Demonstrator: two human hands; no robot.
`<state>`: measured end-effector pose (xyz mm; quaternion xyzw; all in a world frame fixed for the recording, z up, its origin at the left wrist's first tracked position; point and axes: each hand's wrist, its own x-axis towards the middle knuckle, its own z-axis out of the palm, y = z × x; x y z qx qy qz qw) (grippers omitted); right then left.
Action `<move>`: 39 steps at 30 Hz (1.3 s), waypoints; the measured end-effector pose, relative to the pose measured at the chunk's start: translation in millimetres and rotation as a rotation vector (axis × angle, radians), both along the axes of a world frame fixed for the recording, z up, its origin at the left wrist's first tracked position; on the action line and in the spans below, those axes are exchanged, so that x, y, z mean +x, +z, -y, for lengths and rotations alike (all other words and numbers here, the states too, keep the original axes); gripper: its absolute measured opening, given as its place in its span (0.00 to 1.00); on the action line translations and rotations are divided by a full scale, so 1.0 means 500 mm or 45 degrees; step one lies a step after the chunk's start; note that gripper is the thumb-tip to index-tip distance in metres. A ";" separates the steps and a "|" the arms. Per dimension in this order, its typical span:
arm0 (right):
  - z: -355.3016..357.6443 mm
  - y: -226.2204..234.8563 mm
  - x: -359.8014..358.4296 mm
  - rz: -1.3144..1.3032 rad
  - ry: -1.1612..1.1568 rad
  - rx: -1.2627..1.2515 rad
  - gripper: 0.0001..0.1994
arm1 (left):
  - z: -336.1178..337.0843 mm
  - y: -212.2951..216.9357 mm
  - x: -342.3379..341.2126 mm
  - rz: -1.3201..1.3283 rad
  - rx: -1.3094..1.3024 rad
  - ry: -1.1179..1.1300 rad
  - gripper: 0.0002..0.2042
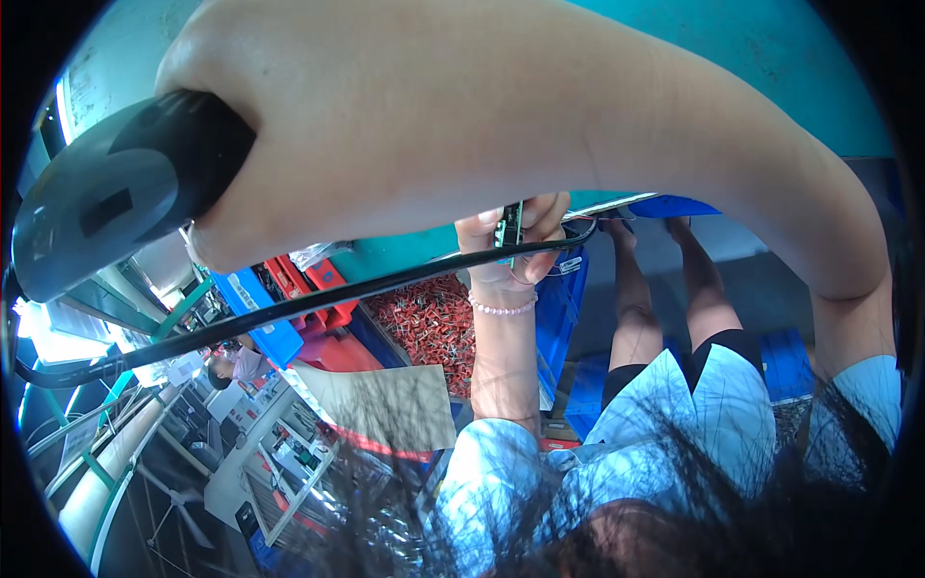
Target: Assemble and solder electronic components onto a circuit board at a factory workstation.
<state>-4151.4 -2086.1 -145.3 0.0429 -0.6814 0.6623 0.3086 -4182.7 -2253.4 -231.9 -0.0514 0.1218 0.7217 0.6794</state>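
The right arm reaches across the upper part of the work area from right to left. The right hand (275, 125) is closed around a dark, rounded handheld device (116, 193) at the far left; its fingers are hidden, so the exact grip cannot be told. The left hand (492, 271) is raised below the right forearm, with fingers and thumb narrowed on a small green circuit board (508, 224). The board stands roughly upright between the fingertips, near the edge of the green tabletop (819, 77). A beaded bracelet (503, 309) encircles the left wrist.

A black cable (385, 280) spans the area from the far left and crosses in front of the left hand; whether it touches the hand cannot be told. Just left of the left forearm, small red parts (424, 313) lie in a loose heap. A brown cardboard sheet (390, 400) is positioned below the heap. Red trays (332, 313) and a blue tray (260, 318) sit farther left. A blue bin (564, 318) is located to the right of the left forearm. Another person (249, 366) is in the background, well apart from both hands.
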 end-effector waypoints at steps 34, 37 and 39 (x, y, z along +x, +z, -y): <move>0.007 -0.044 0.044 0.011 -0.051 0.157 0.15 | 0.199 0.033 -0.126 -0.635 -0.141 1.137 0.10; 0.018 -0.040 0.050 0.142 -0.020 0.049 0.16 | 0.291 0.085 -0.121 -0.650 0.012 1.146 0.11; 0.023 -0.040 0.055 0.253 -0.080 0.077 0.16 | 0.320 0.091 -0.128 -0.679 -0.087 1.182 0.11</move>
